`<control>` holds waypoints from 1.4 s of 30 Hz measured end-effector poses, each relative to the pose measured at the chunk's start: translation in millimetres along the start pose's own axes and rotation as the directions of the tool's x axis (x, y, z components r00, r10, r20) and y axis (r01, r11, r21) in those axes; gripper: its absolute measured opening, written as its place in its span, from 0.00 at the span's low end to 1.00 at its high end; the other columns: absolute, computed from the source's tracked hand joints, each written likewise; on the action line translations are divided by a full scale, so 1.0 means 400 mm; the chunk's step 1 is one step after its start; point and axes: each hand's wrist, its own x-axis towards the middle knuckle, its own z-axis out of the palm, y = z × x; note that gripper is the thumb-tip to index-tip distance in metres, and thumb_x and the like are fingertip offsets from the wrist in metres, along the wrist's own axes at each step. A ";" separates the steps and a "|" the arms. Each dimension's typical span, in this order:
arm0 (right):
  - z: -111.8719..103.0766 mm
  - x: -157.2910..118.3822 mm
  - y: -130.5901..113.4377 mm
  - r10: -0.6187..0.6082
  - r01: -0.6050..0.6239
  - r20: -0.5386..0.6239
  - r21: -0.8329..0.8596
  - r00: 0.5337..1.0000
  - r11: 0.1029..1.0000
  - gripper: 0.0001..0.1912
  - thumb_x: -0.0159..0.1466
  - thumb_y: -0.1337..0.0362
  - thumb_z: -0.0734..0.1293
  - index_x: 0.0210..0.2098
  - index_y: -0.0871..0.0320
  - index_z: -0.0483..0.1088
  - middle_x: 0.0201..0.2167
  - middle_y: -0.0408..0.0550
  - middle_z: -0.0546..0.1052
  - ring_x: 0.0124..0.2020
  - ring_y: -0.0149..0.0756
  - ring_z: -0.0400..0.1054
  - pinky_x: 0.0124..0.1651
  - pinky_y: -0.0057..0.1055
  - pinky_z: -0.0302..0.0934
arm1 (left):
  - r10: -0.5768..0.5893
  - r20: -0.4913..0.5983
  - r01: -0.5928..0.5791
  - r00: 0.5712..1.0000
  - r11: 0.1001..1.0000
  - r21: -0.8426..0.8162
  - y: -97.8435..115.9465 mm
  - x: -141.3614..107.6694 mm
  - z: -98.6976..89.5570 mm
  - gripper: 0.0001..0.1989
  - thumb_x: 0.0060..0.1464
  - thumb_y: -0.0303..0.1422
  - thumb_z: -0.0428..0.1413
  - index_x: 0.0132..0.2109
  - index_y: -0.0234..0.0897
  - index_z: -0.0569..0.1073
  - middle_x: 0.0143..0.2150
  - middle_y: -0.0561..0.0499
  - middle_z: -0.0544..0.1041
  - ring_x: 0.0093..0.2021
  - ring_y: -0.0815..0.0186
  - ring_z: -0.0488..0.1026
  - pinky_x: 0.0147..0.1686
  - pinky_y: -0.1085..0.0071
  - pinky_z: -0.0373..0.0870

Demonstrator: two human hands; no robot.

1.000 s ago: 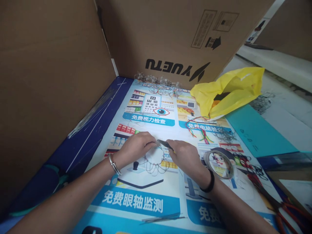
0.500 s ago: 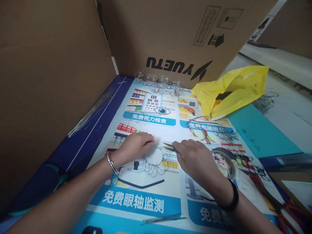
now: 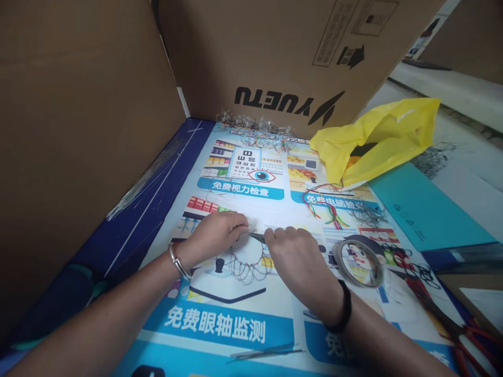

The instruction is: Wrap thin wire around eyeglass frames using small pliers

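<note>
My left hand point(image 3: 222, 230), with a silver bangle at the wrist, is closed in a pinch on a ring of thin wire loops point(image 3: 247, 262). The loops hang below its fingertips over the printed poster. My right hand point(image 3: 296, 256), wearing a black band, is wrapped round a dark tool with two pointed jaws point(image 3: 257, 237); its handles are hidden in the palm. The tips of this tool reach the wire just by my left fingertips. Whether the jaws touch the wire, I cannot tell.
Cardboard panels point(image 3: 275, 47) stand at the back and left. A yellow bag point(image 3: 393, 136), tape roll point(image 3: 359, 263), coloured threads point(image 3: 334, 214) and red-handled scissors point(image 3: 467, 335) lie rightward. Straight wires lie in front point(image 3: 263, 353) and at left point(image 3: 145, 183); tangled wire point(image 3: 255, 125) sits behind.
My right hand has moved left, bringing the dark tool to the wire at my left fingertips. Its jaws, apart before, now look closer together. The tape roll is now more fully visible.
</note>
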 end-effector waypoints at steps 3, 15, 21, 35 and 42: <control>0.001 -0.001 -0.002 0.012 -0.012 0.015 0.005 1.000 1.000 0.06 0.55 0.76 0.62 0.30 0.60 0.65 0.23 0.48 0.70 0.25 0.38 0.64 0.25 0.32 0.38 | -0.005 0.006 0.005 1.000 1.000 0.019 0.002 0.000 -0.002 0.09 0.58 0.32 0.48 0.35 0.38 0.72 0.32 0.53 0.75 0.33 0.67 0.70 0.34 0.73 0.64; -0.007 -0.003 -0.002 -0.003 0.002 0.031 0.011 1.000 1.000 0.06 0.55 0.76 0.61 0.30 0.60 0.65 0.23 0.48 0.71 0.25 0.38 0.65 0.24 0.32 0.41 | 0.008 0.019 -0.011 1.000 0.987 0.162 0.023 -0.001 -0.012 0.10 0.59 0.31 0.46 0.35 0.36 0.72 0.32 0.51 0.74 0.35 0.66 0.70 0.35 0.71 0.65; -0.007 -0.001 -0.001 0.004 -0.006 0.056 0.031 0.998 0.999 0.05 0.56 0.75 0.62 0.30 0.60 0.65 0.23 0.48 0.71 0.25 0.37 0.65 0.24 0.32 0.40 | 0.009 0.019 -0.013 1.000 0.980 0.197 0.028 -0.003 -0.016 0.11 0.59 0.31 0.46 0.35 0.36 0.73 0.32 0.50 0.74 0.35 0.66 0.71 0.34 0.71 0.66; -0.002 -0.007 0.011 0.012 -0.012 0.002 0.044 1.000 0.999 0.05 0.57 0.74 0.62 0.31 0.60 0.65 0.25 0.47 0.71 0.26 0.35 0.63 0.26 0.32 0.39 | -0.049 0.021 0.043 0.999 0.975 0.217 0.040 -0.010 -0.032 0.10 0.59 0.32 0.46 0.33 0.36 0.70 0.29 0.51 0.73 0.30 0.67 0.69 0.29 0.72 0.62; -0.012 0.004 0.005 -0.032 0.036 -0.050 0.081 0.998 0.996 0.04 0.58 0.74 0.63 0.32 0.60 0.66 0.26 0.47 0.71 0.29 0.36 0.61 0.29 0.34 0.40 | -0.036 -0.002 0.035 0.999 0.974 0.226 0.043 -0.015 -0.032 0.11 0.60 0.32 0.45 0.34 0.36 0.70 0.29 0.52 0.73 0.29 0.67 0.69 0.27 0.73 0.59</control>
